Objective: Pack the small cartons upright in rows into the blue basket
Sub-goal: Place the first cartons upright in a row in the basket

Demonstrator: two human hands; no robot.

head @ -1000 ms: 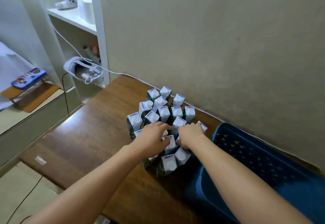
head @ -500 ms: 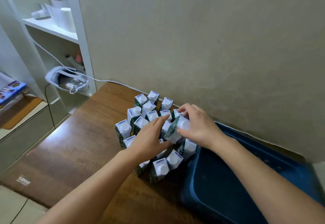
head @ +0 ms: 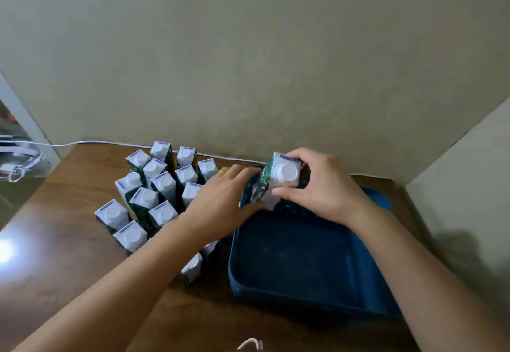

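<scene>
Between the two hands, over the far left corner of the basket (head: 289, 263), a carton (head: 278, 183) hangs tilted, its white cap turned toward the camera. The right hand (head: 328, 188) holds it, thumb under the near edge and fingers curled over the far top. The left hand (head: 220, 208) lies flat and spread just left of it, fingertips touching the carton's green side; it steadies rather than grips. Behind and left of that hand the other cartons (head: 154, 191) stand close together on the table (head: 60, 255), and a few more sit under the left forearm. The basket looks empty, so this seems to be the first carton in.

To do the step well, I would bring the carton upright before lowering it, so its base meets the floor flat instead of on one edge. Setting it hard into the far left corner, touching both walls, gives the first row a square start; a carton left loose in the middle would let later rows drift. The right hand should let go only once the base is seated. The left hand must be drawn back with care, since the forearm lies right over standing cartons and a careless sweep could topple them.
</scene>
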